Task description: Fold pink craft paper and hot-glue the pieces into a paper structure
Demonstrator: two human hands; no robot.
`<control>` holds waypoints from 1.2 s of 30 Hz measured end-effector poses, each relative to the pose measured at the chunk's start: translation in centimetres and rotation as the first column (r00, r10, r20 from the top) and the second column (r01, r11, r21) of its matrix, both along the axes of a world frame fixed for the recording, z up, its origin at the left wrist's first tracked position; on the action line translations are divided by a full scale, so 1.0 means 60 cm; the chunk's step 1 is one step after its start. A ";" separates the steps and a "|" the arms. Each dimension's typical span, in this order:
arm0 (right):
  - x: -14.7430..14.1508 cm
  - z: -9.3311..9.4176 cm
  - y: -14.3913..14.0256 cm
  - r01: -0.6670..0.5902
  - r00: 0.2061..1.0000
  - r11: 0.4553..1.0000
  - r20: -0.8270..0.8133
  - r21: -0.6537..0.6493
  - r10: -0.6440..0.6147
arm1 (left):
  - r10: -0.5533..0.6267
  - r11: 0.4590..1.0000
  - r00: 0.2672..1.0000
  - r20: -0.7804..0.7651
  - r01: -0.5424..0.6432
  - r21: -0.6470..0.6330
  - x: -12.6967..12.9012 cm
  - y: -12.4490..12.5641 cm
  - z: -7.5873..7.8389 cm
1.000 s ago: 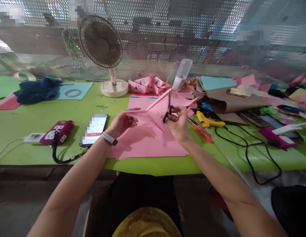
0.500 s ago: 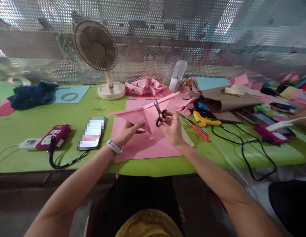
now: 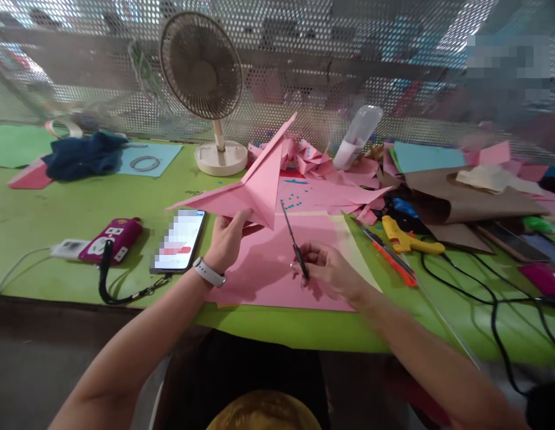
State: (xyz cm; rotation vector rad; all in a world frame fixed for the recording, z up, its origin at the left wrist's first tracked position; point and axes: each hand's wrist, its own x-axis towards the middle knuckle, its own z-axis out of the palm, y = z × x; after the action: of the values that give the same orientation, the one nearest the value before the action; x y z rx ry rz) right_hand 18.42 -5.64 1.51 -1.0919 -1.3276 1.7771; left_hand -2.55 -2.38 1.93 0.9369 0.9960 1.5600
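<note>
Holding the folded pink paper (image 3: pixel 255 188) raised above the green table (image 3: pixel 58 209), your left hand (image 3: pixel 228 239) grips its lower edge. Your right hand (image 3: pixel 331 272) is closed around the scissors (image 3: pixel 294 243) — blades together, pointing far-left — over the flat pink sheet (image 3: pixel 268 269), just right of the phone (image 3: pixel 179 239).

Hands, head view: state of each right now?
Left hand: closed on the folded pink paper, held up.
Right hand: closed on the scissors.

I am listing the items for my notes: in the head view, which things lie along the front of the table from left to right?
White adapter → magenta case → phone → left hand holding folded pink paper → scissors in right hand → orange cutter → yellow glue gun.
</note>
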 end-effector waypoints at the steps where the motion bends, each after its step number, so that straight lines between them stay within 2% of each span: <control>1: -0.001 0.003 -0.003 -0.021 1.000 0.999 0.017 -0.030 0.022 | 0.002 1.000 1.000 0.019 -0.002 -0.005 0.000 -0.001 0.002; 4: -0.001 0.010 -0.009 -0.030 0.997 0.996 0.074 -0.087 0.036 | 0.040 0.999 0.997 0.065 -0.039 -0.023 0.001 -0.001 0.006; 7: 0.001 0.011 -0.013 -0.002 0.993 0.998 0.117 -0.058 0.009 | 0.054 0.998 0.995 0.088 -0.051 -0.035 0.002 -0.001 0.008; 13: 0.004 0.005 -0.017 -0.052 0.973 0.998 0.221 -0.046 0.061 | 0.038 0.999 0.992 0.120 -0.034 -0.034 0.003 -0.001 0.004; 19: 0.003 0.003 -0.017 -0.060 0.969 0.998 0.238 -0.016 0.062 | 0.026 0.999 0.995 0.093 -0.022 -0.041 0.004 -0.002 -0.002; 23: 0.002 0.003 -0.018 -0.065 0.969 0.998 0.238 -0.024 0.069 | -0.006 0.996 0.992 0.127 0.016 -0.082 0.006 -0.003 -0.002; 29: 0.005 0.006 -0.015 -0.091 0.969 0.996 0.230 -0.007 0.090 | -0.057 0.995 0.988 0.146 0.068 -0.076 0.009 -0.004 -0.001; 36: 0.005 0.007 -0.015 -0.084 0.972 0.996 0.220 0.003 0.081 | -0.045 0.995 0.987 0.153 0.058 -0.085 0.009 -0.003 -0.002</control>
State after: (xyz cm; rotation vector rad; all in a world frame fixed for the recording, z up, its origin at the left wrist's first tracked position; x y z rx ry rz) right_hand 18.73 -6.53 1.93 -1.2728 -1.5331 1.7442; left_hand -2.03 -2.58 1.82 0.7655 0.9193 1.5071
